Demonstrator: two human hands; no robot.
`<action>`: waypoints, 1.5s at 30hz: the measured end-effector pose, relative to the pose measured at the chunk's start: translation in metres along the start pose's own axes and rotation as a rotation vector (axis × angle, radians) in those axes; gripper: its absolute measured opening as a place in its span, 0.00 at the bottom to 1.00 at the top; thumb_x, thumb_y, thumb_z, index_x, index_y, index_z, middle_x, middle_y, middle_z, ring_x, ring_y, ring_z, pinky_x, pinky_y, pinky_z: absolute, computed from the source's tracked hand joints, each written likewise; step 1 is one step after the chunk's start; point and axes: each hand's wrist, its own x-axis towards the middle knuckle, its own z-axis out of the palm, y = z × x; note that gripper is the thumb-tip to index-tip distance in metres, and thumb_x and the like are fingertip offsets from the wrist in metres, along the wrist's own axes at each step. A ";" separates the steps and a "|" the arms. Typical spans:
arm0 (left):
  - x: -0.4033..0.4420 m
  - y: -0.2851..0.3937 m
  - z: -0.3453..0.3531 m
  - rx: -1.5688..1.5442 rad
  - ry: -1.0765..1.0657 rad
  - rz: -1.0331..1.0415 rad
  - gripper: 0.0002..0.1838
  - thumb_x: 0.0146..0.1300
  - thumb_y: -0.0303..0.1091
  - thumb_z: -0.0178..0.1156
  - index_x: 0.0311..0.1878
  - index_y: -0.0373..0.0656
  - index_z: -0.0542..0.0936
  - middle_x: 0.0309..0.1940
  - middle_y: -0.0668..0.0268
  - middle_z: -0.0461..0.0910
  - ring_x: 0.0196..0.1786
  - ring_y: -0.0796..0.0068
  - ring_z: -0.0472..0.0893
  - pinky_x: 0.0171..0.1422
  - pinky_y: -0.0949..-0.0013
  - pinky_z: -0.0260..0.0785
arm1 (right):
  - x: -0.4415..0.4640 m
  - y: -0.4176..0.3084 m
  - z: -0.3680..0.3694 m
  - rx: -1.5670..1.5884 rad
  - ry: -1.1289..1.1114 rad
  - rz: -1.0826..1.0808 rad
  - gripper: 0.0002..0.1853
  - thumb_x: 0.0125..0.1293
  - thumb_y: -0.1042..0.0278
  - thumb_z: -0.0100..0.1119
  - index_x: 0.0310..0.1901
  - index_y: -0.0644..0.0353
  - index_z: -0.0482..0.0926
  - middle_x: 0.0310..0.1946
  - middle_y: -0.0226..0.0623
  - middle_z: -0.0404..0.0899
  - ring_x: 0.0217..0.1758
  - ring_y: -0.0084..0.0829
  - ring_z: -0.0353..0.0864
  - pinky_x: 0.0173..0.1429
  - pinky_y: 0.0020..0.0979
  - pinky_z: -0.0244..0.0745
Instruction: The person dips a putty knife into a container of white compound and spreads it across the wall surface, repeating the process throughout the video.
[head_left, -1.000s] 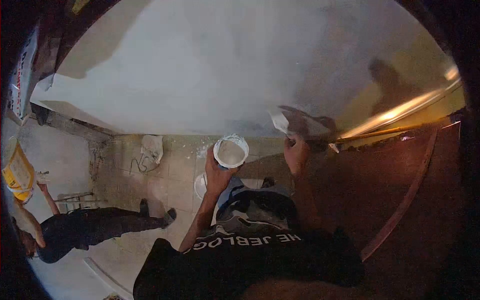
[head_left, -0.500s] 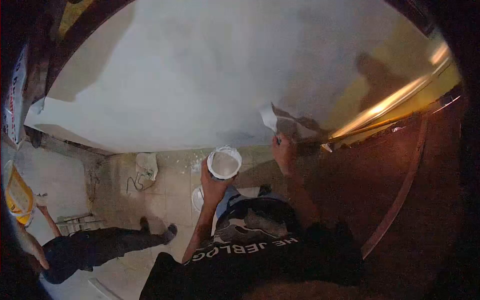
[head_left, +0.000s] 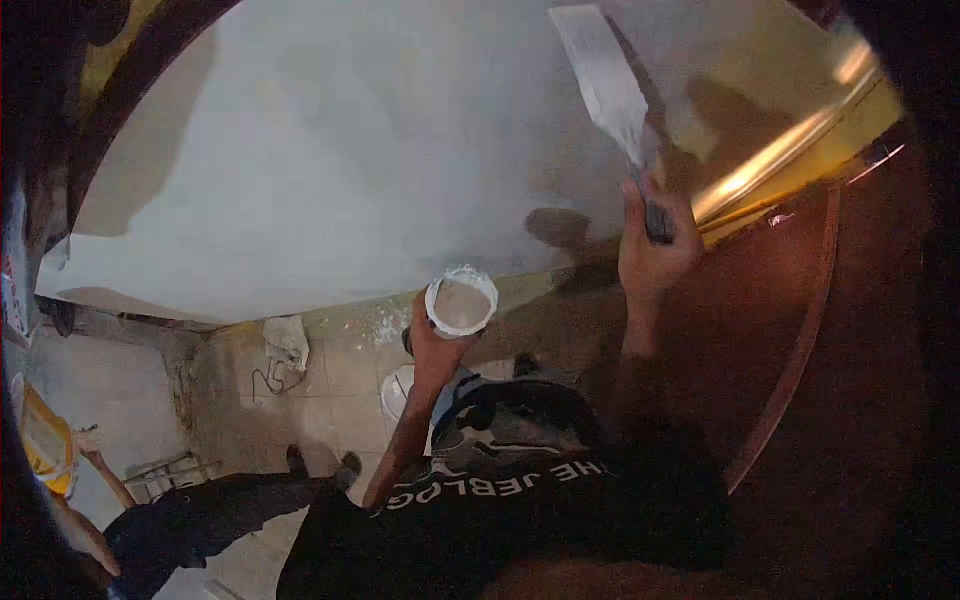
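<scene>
My left hand (head_left: 438,358) is wrapped round the side of a small white tub (head_left: 464,331), held upright, with pale filler-like paste inside and smears on its rim. My right hand (head_left: 660,245) grips the dark handle of a putty knife (head_left: 608,90). Its wide blade is whitish and points up along the wall (head_left: 350,150); I cannot tell whether it touches the surface. The wall is pale, with greyish patches, and shadows of the knife and arm fall on it.
A white bucket (head_left: 393,398) stands on the tiled floor near my legs. Further left lie a pale bag or cloth (head_left: 287,342) and a cable (head_left: 268,380). Another person's dark-trousered legs (head_left: 220,515) are at lower left, beside a yellow-and-white container (head_left: 48,440). A reddish-brown surface (head_left: 750,340) fills the right.
My right hand has moved up and right with the putty knife, whose blade now shows its broad face higher on the wall. The tub has shifted slightly up and right in view.
</scene>
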 end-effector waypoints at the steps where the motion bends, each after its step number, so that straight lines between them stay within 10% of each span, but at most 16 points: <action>1: 0.001 0.006 0.000 0.082 0.003 0.048 0.44 0.41 0.36 0.80 0.60 0.36 0.67 0.53 0.55 0.75 0.58 0.62 0.76 0.62 0.60 0.69 | 0.005 0.006 0.006 -0.005 0.002 0.001 0.13 0.63 0.63 0.68 0.41 0.65 0.83 0.39 0.41 0.85 0.42 0.30 0.83 0.48 0.32 0.75; 5: 0.001 0.015 -0.002 -0.047 -0.009 0.042 0.43 0.41 0.35 0.80 0.60 0.35 0.67 0.53 0.55 0.75 0.58 0.62 0.76 0.61 0.60 0.70 | -0.023 0.080 0.040 -0.203 0.026 -0.080 0.08 0.65 0.67 0.63 0.38 0.64 0.83 0.33 0.48 0.83 0.41 0.44 0.84 0.46 0.37 0.76; 7: -0.007 0.004 0.002 -0.042 0.072 -0.076 0.43 0.41 0.34 0.79 0.60 0.36 0.67 0.53 0.55 0.75 0.58 0.62 0.76 0.59 0.60 0.71 | -0.069 0.133 0.040 -0.288 -0.171 0.262 0.15 0.65 0.58 0.63 0.40 0.64 0.84 0.34 0.44 0.85 0.40 0.42 0.84 0.47 0.40 0.75; 14: -0.007 0.014 0.001 -0.097 0.057 -0.068 0.43 0.40 0.35 0.79 0.60 0.37 0.67 0.54 0.55 0.75 0.58 0.62 0.77 0.60 0.59 0.71 | -0.151 0.244 0.007 -0.511 -0.550 0.428 0.16 0.65 0.56 0.63 0.38 0.64 0.85 0.33 0.45 0.85 0.37 0.39 0.84 0.46 0.38 0.76; 22: -0.003 0.006 -0.002 0.100 0.041 0.036 0.44 0.42 0.34 0.80 0.62 0.38 0.66 0.55 0.54 0.75 0.57 0.60 0.77 0.59 0.58 0.72 | -0.039 0.042 -0.008 -0.070 -0.130 0.126 0.10 0.64 0.68 0.65 0.39 0.67 0.82 0.41 0.44 0.85 0.46 0.34 0.83 0.53 0.35 0.75; 32: -0.009 0.006 0.002 0.042 0.084 -0.044 0.45 0.41 0.34 0.81 0.62 0.37 0.65 0.57 0.54 0.73 0.60 0.61 0.76 0.62 0.59 0.70 | -0.135 0.198 0.071 -0.271 -0.170 -0.063 0.13 0.66 0.68 0.61 0.49 0.64 0.80 0.40 0.46 0.84 0.44 0.40 0.85 0.48 0.39 0.78; 34: -0.015 -0.006 0.003 -0.088 0.093 -0.034 0.45 0.42 0.35 0.80 0.62 0.37 0.66 0.58 0.53 0.72 0.59 0.60 0.76 0.62 0.59 0.70 | -0.173 0.218 0.059 -0.529 -0.571 0.352 0.15 0.66 0.63 0.60 0.50 0.62 0.82 0.38 0.47 0.84 0.40 0.42 0.84 0.44 0.40 0.79; 39: -0.014 -0.005 0.004 -0.001 0.137 -0.029 0.43 0.42 0.36 0.80 0.60 0.37 0.67 0.55 0.54 0.74 0.57 0.59 0.76 0.60 0.58 0.70 | -0.175 0.240 0.049 -0.594 -0.639 0.520 0.14 0.64 0.63 0.62 0.46 0.61 0.84 0.35 0.47 0.84 0.37 0.43 0.84 0.42 0.40 0.78; 45: -0.009 0.006 -0.002 0.145 0.154 0.003 0.42 0.42 0.37 0.80 0.59 0.37 0.68 0.53 0.54 0.74 0.56 0.59 0.76 0.59 0.58 0.70 | -0.048 0.105 0.022 -0.377 -0.360 0.306 0.10 0.62 0.63 0.64 0.41 0.59 0.85 0.37 0.46 0.85 0.42 0.47 0.84 0.48 0.41 0.78</action>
